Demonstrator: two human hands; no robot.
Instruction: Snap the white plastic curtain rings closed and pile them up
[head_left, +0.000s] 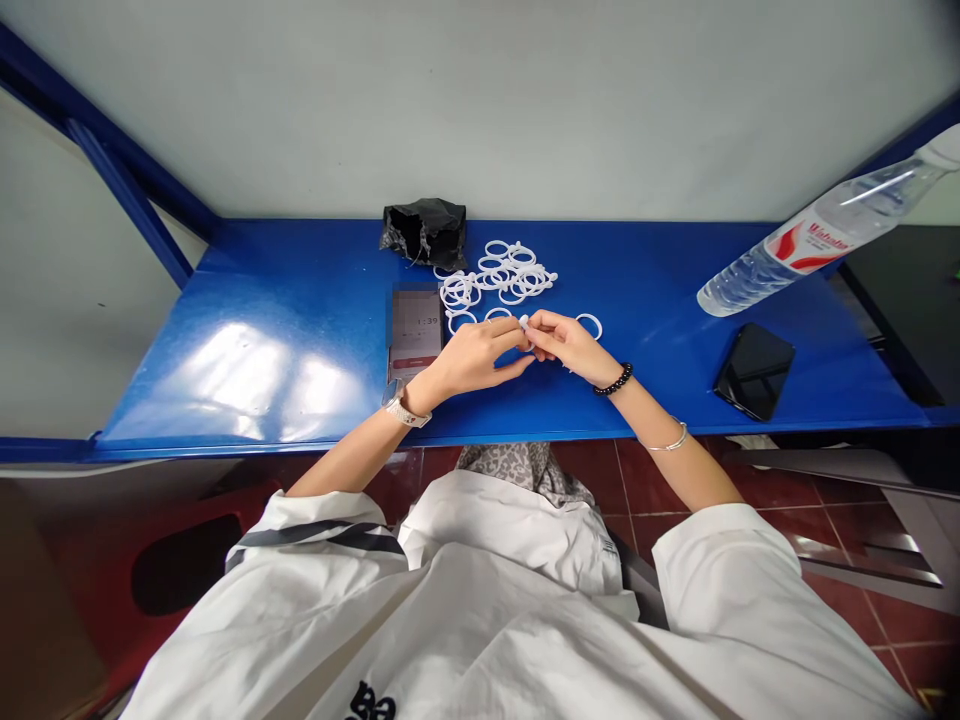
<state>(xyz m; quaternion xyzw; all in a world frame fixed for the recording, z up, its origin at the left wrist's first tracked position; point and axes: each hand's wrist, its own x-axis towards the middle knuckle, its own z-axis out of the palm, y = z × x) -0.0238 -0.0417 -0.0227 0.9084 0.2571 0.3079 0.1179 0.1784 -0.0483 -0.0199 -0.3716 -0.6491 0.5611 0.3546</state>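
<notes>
My left hand [480, 352] and my right hand [564, 340] meet near the middle of the blue table, fingertips together. Pinched between the right thumb and fingers is a small white plastic ring [524, 322], its knob showing above the fingertips. The left fingers close on the same ring from the other side; most of it is hidden by the hands. Just beyond lies a loose pile of several white rings [517, 272] with small knobs. One separate white ring [600, 326] rests flat to the right of my right hand.
A phone with a lit screen [414, 318] lies left of my left hand. Behind it sits a crumpled black bag [435, 225], its mouth gaping. A clear water bottle [787, 250] stands at the right, near a dark phone-like slab [756, 370]. A pale wall [480, 110] borders the blue table [652, 390].
</notes>
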